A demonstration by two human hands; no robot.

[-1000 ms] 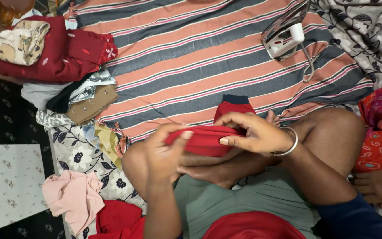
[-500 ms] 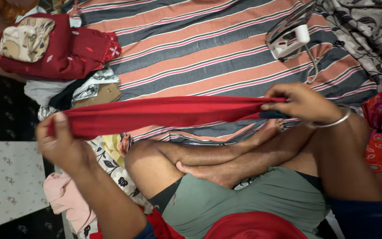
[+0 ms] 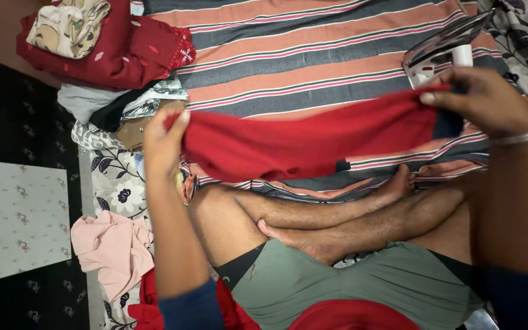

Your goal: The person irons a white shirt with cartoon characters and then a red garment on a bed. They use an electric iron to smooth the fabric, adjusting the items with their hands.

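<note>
A red garment point(image 3: 300, 143) is stretched out flat between both hands, above a striped cloth point(image 3: 313, 61). My left hand point(image 3: 163, 143) pinches its left end. My right hand point(image 3: 490, 101) pinches its right end, where a dark band shows. The garment hangs in front of my crossed bare legs point(image 3: 337, 217) and partly hides the striped cloth behind it.
An electric iron point(image 3: 441, 52) lies on the striped cloth just behind my right hand. A heap of folded red and cream clothes point(image 3: 105, 40) sits at the far left. A pink cloth point(image 3: 114, 247) and floral fabric point(image 3: 114, 183) lie beside my left knee.
The garment went from bunched between both hands at my lap to pulled out long. Since half a second ago both hands have moved in closer and the cloth hangs wider.
</note>
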